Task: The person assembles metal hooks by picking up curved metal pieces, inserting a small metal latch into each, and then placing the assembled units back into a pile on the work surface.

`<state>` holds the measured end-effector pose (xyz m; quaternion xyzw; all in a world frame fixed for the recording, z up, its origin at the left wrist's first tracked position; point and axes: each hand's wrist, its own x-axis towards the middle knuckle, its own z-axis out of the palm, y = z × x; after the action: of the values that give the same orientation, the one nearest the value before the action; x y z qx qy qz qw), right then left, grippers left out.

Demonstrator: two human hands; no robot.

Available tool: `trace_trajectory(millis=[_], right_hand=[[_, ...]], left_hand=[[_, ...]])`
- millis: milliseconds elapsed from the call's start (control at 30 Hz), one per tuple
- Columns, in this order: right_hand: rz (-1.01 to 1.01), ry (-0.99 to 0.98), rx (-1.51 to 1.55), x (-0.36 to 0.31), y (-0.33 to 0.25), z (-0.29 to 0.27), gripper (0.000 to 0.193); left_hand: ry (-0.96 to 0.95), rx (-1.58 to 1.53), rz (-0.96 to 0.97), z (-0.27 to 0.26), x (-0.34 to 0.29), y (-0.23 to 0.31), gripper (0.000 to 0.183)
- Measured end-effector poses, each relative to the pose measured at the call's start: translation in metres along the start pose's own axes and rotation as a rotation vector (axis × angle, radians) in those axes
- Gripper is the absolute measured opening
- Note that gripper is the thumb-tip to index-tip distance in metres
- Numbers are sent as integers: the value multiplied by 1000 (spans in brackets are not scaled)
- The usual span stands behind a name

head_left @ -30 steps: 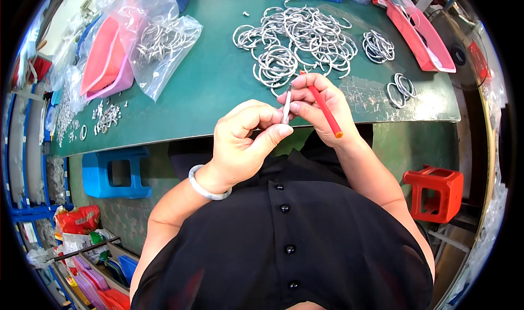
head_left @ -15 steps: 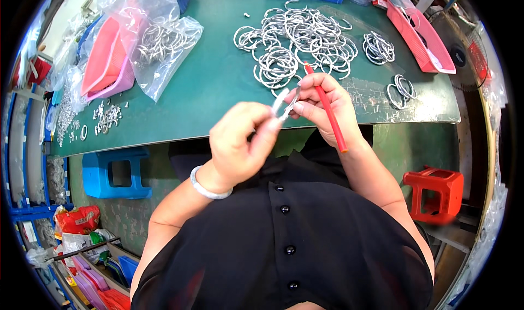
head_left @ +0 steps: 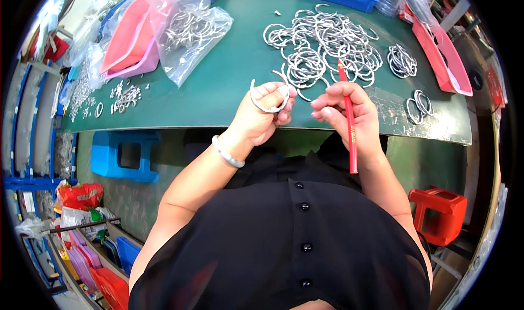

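Observation:
My left hand, with a pale bangle on its wrist, is closed on a silver open ring, pinched between thumb and fingers near the table's front edge. To its right, my right hand holds a red pencil, which lies slanted across the fingers and points up toward the table. The right thumb and fingertips are slightly apart, with no ring visible between them. Just beyond both hands, a large heap of similar silver rings lies on the green table.
Smaller groups of rings lie right of the heap. A pink basket stands at the right. Pink trays and a clear bag of rings are at the left. A blue stool and a red stool stand below.
My hands have come apart. The ring that was between them is now in my left hand alone, turned upward. The red pencil stays in my right hand. The whole view has shifted.

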<state>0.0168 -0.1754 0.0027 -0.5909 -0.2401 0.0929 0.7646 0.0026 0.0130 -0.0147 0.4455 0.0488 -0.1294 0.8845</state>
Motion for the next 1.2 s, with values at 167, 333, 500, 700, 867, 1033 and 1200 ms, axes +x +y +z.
trace_trajectory(millis=[167,333,500,700,867,1033,1200], right_hand=[[16,17,14,-1,2,-2,24],[18,8,-7,-1,6,-6,22],[-10,17,-64,-1,9,-8,20],[-30,9,-133,-1,21,-17,21],[-40,37,-179,-2,26,-28,18],[-17,90,-119,-8,33,-33,16],[-134,119,-213,-14,47,-34,16]], left_hand=[[-198,-218,-91,-4,1,4,15],[-263,-304,-143,-6,2,5,16],[-335,-329,-170,-7,4,7,16],[-347,-284,-164,-5,4,14,16],[31,503,66,3,10,51,18],[360,889,384,-8,20,145,13],[609,1026,800,-25,33,267,14]])
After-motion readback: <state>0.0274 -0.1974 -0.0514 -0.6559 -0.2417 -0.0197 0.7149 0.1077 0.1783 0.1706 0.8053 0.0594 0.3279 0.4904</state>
